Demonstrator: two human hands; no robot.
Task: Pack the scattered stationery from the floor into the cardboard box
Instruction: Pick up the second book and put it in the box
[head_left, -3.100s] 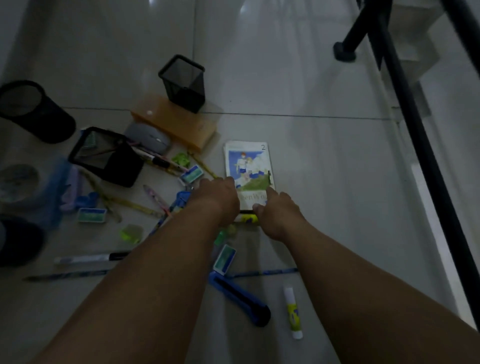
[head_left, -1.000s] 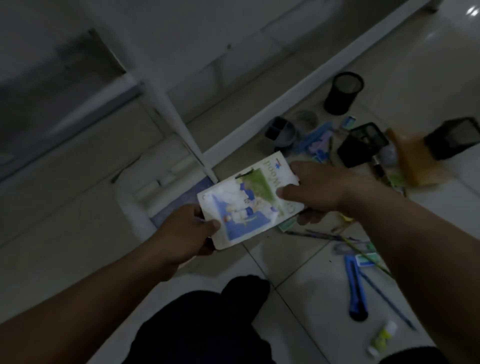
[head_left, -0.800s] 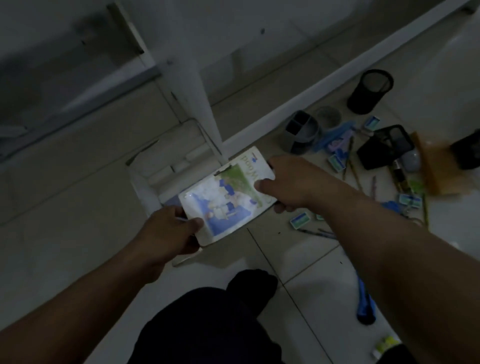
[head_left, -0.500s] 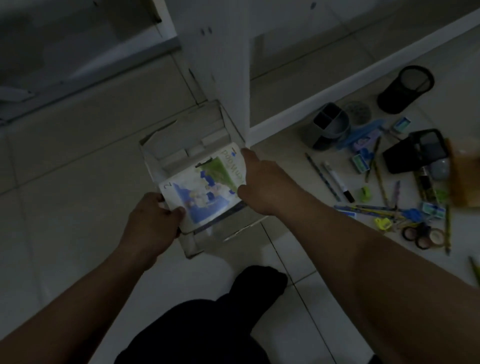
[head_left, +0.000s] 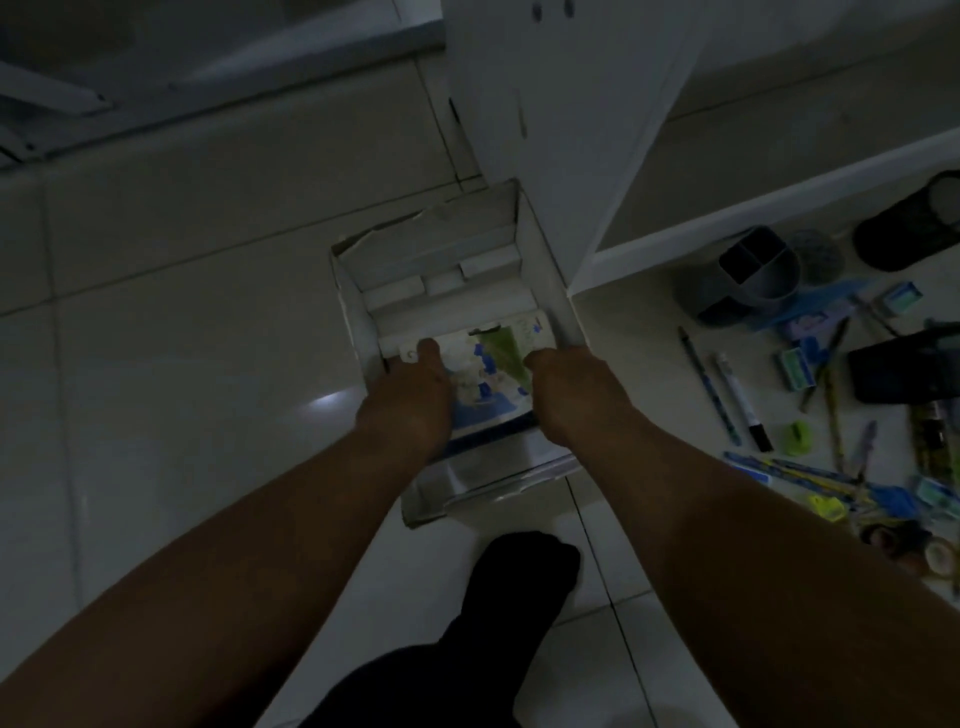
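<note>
White box (head_left: 356, 317): inside it a book (head_left: 493, 374) is gripped by the left hand (head_left: 402, 400) and the right hand (head_left: 566, 395).

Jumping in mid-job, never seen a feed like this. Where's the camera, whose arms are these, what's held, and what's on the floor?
No machine here: a person works bare-handed, and the one wide-angle camera sits on their head, looking forward and down. So the arms rising from the bottom are the wearer's own. The left hand and right hand each grip a side of an illustrated booklet, holding it inside the open cardboard box, which stands on the tiled floor beside a white cabinet. To the right, stationery lies scattered: a grey desk organiser, a marker, a blue pencil, a green sharpener, tape rolls and more. The dark shape below is the person's leg. Dim light makes smaller items hard to name.
</note>
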